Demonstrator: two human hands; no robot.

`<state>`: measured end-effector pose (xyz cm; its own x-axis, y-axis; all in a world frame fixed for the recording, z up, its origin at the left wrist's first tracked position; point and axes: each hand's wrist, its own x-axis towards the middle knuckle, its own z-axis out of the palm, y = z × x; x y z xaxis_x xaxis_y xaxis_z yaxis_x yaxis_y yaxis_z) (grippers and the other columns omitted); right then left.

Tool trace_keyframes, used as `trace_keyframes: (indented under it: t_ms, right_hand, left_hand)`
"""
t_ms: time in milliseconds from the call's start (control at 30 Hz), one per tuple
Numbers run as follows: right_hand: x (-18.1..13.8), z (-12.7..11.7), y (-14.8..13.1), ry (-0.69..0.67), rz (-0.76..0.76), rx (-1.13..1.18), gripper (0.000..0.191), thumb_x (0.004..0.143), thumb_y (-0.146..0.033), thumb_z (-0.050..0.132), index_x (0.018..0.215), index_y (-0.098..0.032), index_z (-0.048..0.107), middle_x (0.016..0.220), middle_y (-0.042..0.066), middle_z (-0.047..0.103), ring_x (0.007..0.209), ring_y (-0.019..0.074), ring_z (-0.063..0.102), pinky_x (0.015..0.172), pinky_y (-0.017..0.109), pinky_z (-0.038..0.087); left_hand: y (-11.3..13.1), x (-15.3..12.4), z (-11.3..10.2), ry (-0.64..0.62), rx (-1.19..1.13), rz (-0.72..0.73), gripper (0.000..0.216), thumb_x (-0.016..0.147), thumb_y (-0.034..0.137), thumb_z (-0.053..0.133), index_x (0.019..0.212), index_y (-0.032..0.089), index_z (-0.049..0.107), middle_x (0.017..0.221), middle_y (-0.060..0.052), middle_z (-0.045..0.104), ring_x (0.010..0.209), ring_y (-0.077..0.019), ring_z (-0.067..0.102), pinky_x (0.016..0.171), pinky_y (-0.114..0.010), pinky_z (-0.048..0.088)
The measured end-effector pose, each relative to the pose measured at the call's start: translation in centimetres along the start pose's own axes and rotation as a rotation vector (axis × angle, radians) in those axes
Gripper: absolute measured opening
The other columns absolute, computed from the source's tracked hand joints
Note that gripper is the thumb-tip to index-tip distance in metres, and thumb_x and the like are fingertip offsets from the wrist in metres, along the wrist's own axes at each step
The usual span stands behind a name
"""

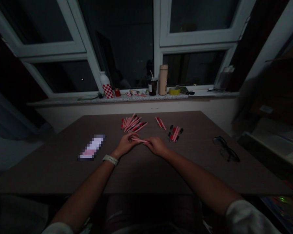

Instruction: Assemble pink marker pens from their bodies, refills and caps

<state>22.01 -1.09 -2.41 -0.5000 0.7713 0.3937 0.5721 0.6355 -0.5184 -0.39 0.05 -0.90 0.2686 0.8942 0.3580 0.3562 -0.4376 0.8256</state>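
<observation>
Bare forearms (197,175) extend over the brown table (134,177), left hand (125,143) and right hand (158,146) close together near its middle. Beyond them lies a loose heap of pink, red and black pens (131,123); to the right, a smaller cluster (175,133); between, a sparser group (160,123). Fingertips of both hands pinch a slim pink pen (139,140).

Pale off-white flat watch-type strap (110,159) on L wrist, w/ row of small dark marks. L hand (125,143) just beyond strap & R hand (158,146) right of strap, both bare. Pale, soft-fabric short sleeves: L sleeve (57,228) below strap, mostly out of shot; R sleeve (249,216) lower right of strap, creased. Dark reddish legwear (117,211) below strap, v. dim.
</observation>
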Motion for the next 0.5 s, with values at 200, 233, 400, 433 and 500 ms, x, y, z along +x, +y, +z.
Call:
trace_keyframes:
  t_ms: [200, 233, 400, 433, 500]
  right_hand:
    - [-0.11, 0.13, -0.47, -0.017, -0.013, 0.010, 0.034, 0.105, -0.037, 0.046, 0.124, -0.025, 0.073, 0.112, 0.008, 0.078, 0.102, 0.0249, 0.072, 0.084, 0.030, 0.048]
    - [-0.11, 0.16, -0.55, -0.009, -0.015, 0.015, 0.035, 0.106, -0.037, 0.045, 0.126, -0.025, 0.072, 0.116, 0.008, 0.077, 0.105, 0.0245, 0.071, 0.086, 0.030, 0.048]
    - [-0.12, 0.26, -0.62, 0.009, 0.006, 0.018, 0.037, 0.106, -0.037, 0.045, 0.127, -0.022, 0.070, 0.119, 0.009, 0.076, 0.106, 0.0233, 0.070, 0.090, 0.030, 0.049]
    - [-0.13, 0.26, -0.59, 0.006, 0.000, 0.016, 0.036, 0.105, -0.037, 0.046, 0.126, -0.021, 0.071, 0.117, 0.008, 0.076, 0.105, 0.0233, 0.071, 0.089, 0.030, 0.049]
    - [-0.15, 0.25, -0.50, 0.009, -0.018, 0.016, 0.035, 0.104, -0.036, 0.048, 0.124, -0.021, 0.071, 0.115, 0.008, 0.077, 0.102, 0.0233, 0.071, 0.087, 0.030, 0.049]
  left_hand:
    - [0.01, 0.02, 0.07, -0.011, -0.009, -0.024, 0.044, 0.071, 0.046, 0.085, 0.099, 0.016, 0.068, 0.086, -0.006, 0.075, 0.079, -0.0215, 0.070, 0.073, -0.032, 0.056]
    - [-0.01, 0.07, 0.11, -0.005, 0.001, -0.020, 0.046, 0.071, 0.047, 0.084, 0.100, 0.016, 0.069, 0.089, -0.006, 0.075, 0.081, -0.0216, 0.070, 0.074, -0.032, 0.056]
    - [-0.31, 0.33, 0.10, 0.077, 0.039, -0.017, 0.046, 0.082, 0.058, 0.070, 0.099, 0.015, 0.069, 0.092, -0.007, 0.073, 0.083, -0.0202, 0.068, 0.077, -0.030, 0.052]
    - [-0.33, 0.33, 0.05, 0.092, 0.064, -0.026, 0.045, 0.085, 0.060, 0.065, 0.092, 0.015, 0.068, 0.084, -0.005, 0.071, 0.078, -0.0190, 0.066, 0.073, -0.029, 0.051]
    - [-0.27, 0.23, -0.06, 0.086, 0.133, -0.047, 0.050, 0.090, 0.063, 0.056, 0.075, 0.016, 0.063, 0.068, -0.002, 0.063, 0.066, -0.0160, 0.059, 0.064, -0.026, 0.045]
